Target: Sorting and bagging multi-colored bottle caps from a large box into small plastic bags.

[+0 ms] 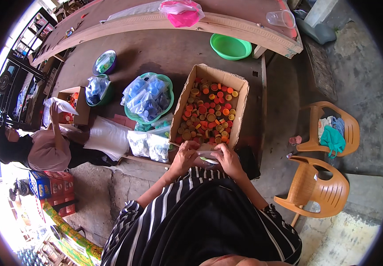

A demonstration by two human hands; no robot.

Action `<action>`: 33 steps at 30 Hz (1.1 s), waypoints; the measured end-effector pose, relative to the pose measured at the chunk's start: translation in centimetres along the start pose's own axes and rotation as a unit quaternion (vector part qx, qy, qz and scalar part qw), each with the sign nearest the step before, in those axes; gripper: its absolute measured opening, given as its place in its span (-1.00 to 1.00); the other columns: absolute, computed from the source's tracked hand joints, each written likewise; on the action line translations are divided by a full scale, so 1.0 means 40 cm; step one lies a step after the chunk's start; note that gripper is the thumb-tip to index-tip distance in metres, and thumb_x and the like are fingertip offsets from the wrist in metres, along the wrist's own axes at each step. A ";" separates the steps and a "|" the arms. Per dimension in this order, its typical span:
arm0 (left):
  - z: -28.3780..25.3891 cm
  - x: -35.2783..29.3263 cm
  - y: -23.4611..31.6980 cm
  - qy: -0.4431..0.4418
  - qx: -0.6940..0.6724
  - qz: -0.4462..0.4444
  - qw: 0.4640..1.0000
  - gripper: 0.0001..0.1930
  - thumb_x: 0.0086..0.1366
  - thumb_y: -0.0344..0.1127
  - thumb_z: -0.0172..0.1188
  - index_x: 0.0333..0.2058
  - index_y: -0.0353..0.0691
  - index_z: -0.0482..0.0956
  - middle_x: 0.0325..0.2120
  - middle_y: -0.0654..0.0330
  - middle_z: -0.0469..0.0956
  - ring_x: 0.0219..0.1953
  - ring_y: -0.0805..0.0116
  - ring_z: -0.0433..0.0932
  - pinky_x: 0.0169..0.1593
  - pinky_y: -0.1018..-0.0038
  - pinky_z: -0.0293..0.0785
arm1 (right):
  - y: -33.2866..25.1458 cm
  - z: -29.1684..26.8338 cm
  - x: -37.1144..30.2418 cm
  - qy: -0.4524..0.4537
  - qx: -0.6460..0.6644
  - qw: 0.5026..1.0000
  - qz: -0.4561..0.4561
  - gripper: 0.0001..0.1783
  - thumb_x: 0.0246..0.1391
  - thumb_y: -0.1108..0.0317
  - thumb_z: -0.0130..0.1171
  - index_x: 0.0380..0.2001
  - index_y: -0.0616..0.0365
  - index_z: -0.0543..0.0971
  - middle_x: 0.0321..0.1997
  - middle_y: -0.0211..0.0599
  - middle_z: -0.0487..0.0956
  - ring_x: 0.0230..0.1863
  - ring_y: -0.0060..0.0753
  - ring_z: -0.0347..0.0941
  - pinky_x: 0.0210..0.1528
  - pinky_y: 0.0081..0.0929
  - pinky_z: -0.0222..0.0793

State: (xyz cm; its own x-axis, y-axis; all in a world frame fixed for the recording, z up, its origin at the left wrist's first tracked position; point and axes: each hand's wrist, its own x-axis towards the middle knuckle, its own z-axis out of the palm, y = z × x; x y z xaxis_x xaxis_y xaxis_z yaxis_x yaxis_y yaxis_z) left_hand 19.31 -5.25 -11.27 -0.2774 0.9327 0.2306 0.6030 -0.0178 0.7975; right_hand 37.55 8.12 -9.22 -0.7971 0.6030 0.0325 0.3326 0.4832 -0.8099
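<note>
Both of my hands are close to my body at the near edge of a cardboard box [243,103]. My left hand [185,157] and my right hand [229,162] pinch opposite sides of a small clear plastic bag [206,153]. Just below the bag is something white and green, too small to make out. Many round caps [209,116] in red, orange and yellow-brown lie loose inside the box. To the left of my left hand are filled clear bags [157,147] with pale contents.
A green scalloped basin [171,94] holds bags of blue pieces. Flat plastic sheets [107,136] lie left of it. Another person [49,148] works at the far left by a second box [82,106]. A green bowl [230,47] sits at the back; orange chairs [317,188] stand right.
</note>
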 end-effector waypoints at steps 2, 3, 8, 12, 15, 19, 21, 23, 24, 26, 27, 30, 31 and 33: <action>0.010 0.006 -0.003 0.005 0.003 -0.030 1.000 -0.87 0.21 -0.39 0.17 -0.35 -0.35 0.56 -0.25 0.01 0.51 -0.11 -0.01 0.46 0.00 0.23 0.41 | 0.004 0.011 0.005 0.032 0.005 0.999 0.021 -0.72 0.22 0.19 0.14 -0.16 0.15 0.40 -0.31 -0.11 0.54 -0.26 0.09 0.52 -0.25 -0.09 0.38; 0.013 0.008 -0.004 0.004 0.003 -0.029 1.000 -0.87 0.21 -0.39 0.17 -0.35 -0.35 0.56 -0.25 0.01 0.51 -0.11 -0.01 0.46 0.00 0.23 0.41 | 0.006 0.016 0.008 0.064 0.009 0.997 0.040 -0.74 0.23 0.22 0.13 -0.15 0.14 0.39 -0.29 -0.10 0.52 -0.26 0.10 0.52 -0.24 -0.08 0.38; 0.030 0.046 0.041 0.054 0.087 -0.160 0.982 -0.87 0.27 -0.35 0.11 -0.26 -0.26 0.40 -0.46 -0.01 0.57 -0.38 -0.09 0.57 -0.33 0.12 0.49 | 0.016 0.029 0.021 0.060 -0.041 0.997 0.013 -0.76 0.18 0.30 0.18 -0.21 0.22 0.42 -0.19 -0.05 0.43 -0.19 0.10 0.48 -0.16 -0.10 0.39; 0.034 0.062 0.031 0.017 0.142 -0.186 0.972 -0.73 0.24 -0.30 0.19 -0.16 -0.21 0.33 -0.47 0.04 0.57 -0.45 -0.11 0.59 -0.42 0.10 0.45 | -0.001 0.020 0.019 -0.001 -0.080 0.997 -0.008 -0.71 0.14 0.27 0.22 -0.21 0.28 0.50 -0.14 -0.03 0.41 -0.13 0.12 0.46 -0.12 -0.13 0.39; 0.018 0.093 0.063 -0.040 0.196 -0.195 0.960 -0.75 0.21 -0.30 0.23 -0.18 -0.20 0.42 -0.37 0.07 0.57 -0.29 -0.02 0.59 -0.31 0.17 0.48 | -0.002 0.009 0.021 -0.034 -0.072 0.997 -0.005 -0.69 0.12 0.25 0.23 -0.22 0.30 0.54 -0.15 -0.02 0.43 -0.12 0.11 0.46 -0.10 -0.14 0.39; 0.007 0.104 0.047 -0.034 0.147 0.065 0.986 -0.72 0.12 -0.26 0.31 -0.18 -0.14 0.59 -0.11 0.16 0.51 0.04 0.16 0.42 0.05 0.25 0.37 | 0.031 0.017 0.043 -0.058 -0.057 0.997 0.019 -0.74 0.11 0.26 0.24 -0.28 0.28 0.59 -0.22 -0.02 0.49 -0.12 0.10 0.45 -0.06 -0.15 0.37; 0.008 0.107 0.052 -0.082 0.122 0.109 0.983 -0.68 0.09 -0.27 0.32 -0.15 -0.14 0.61 -0.08 0.16 0.51 0.00 0.13 0.44 0.06 0.23 0.36 | 0.081 0.018 0.057 -0.058 -0.042 0.997 0.012 -0.75 0.12 0.27 0.23 -0.28 0.27 0.60 -0.23 -0.02 0.50 -0.15 0.10 0.46 -0.09 -0.15 0.38; 0.006 0.128 0.034 -0.057 0.097 0.108 0.988 -0.68 0.08 -0.27 0.33 -0.14 -0.14 0.63 -0.12 0.18 0.55 -0.06 0.12 0.48 0.06 0.24 0.37 | 0.080 0.003 0.084 -0.063 -0.029 0.998 -0.001 -0.77 0.13 0.28 0.22 -0.28 0.25 0.60 -0.24 -0.02 0.51 -0.17 0.09 0.47 -0.11 -0.15 0.38; 0.002 0.139 0.023 -0.071 0.087 0.083 0.990 -0.69 0.08 -0.26 0.34 -0.16 -0.15 0.63 -0.17 0.18 0.57 -0.09 0.12 0.50 0.03 0.24 0.39 | 0.078 -0.005 0.092 -0.036 -0.017 0.998 -0.055 -0.77 0.14 0.29 0.21 -0.28 0.27 0.60 -0.25 -0.02 0.51 -0.21 0.08 0.47 -0.15 -0.15 0.38; -0.015 0.169 0.021 -0.065 0.077 0.057 0.993 -0.72 0.09 -0.26 0.37 -0.21 -0.20 0.63 -0.34 0.13 0.61 -0.20 0.10 0.54 -0.06 0.26 0.44 | 0.066 -0.020 0.112 0.021 -0.032 0.989 -0.143 -0.78 0.17 0.30 0.19 -0.31 0.28 0.58 -0.27 -0.04 0.52 -0.32 0.05 0.48 -0.25 -0.20 0.40; -0.027 0.183 0.019 -0.062 0.078 0.057 0.993 -0.72 0.09 -0.26 0.37 -0.21 -0.20 0.63 -0.34 0.13 0.61 -0.20 0.10 0.54 -0.06 0.26 0.44 | 0.058 -0.024 0.120 0.020 -0.033 0.989 -0.146 -0.78 0.17 0.30 0.19 -0.31 0.28 0.58 -0.27 -0.04 0.52 -0.32 0.05 0.48 -0.25 -0.20 0.40; -0.092 0.201 0.073 -0.025 -0.043 0.014 0.999 -0.77 0.20 -0.23 0.32 -0.33 -0.29 0.59 -0.44 0.05 0.58 -0.33 0.07 0.58 -0.21 0.28 0.46 | -0.048 -0.059 0.136 -0.041 0.100 0.994 0.026 -0.71 0.21 0.21 0.21 -0.25 0.25 0.51 -0.36 -0.14 0.57 -0.30 -0.20 0.53 -0.22 -0.32 0.40; -0.115 0.198 0.090 -0.020 -0.041 0.011 0.999 -0.77 0.20 -0.23 0.32 -0.33 -0.29 0.59 -0.44 0.05 0.58 -0.33 0.07 0.58 -0.21 0.28 0.46 | -0.080 -0.063 0.135 -0.046 0.101 0.994 0.023 -0.71 0.21 0.21 0.21 -0.25 0.25 0.51 -0.36 -0.14 0.57 -0.30 -0.20 0.53 -0.22 -0.32 0.40; -0.156 0.183 0.096 -0.014 -0.087 -0.010 0.996 -0.85 0.22 -0.37 0.27 -0.29 -0.32 0.59 -0.40 0.05 0.61 -0.36 0.18 0.62 -0.24 0.36 0.51 | -0.120 -0.060 0.137 -0.011 0.166 0.986 -0.026 -0.70 0.19 0.21 0.24 -0.21 0.24 0.49 -0.35 -0.18 0.60 -0.25 -0.34 0.57 -0.20 -0.38 0.43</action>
State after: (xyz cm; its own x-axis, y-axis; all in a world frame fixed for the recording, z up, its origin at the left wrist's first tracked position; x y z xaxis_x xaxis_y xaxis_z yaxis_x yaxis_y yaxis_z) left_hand 14.94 -0.73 -3.04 -0.2652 0.9434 0.1991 0.4587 -0.0582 0.8867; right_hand 32.79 10.65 -3.74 -0.8206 0.5672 0.0699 0.1105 0.2773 -0.9544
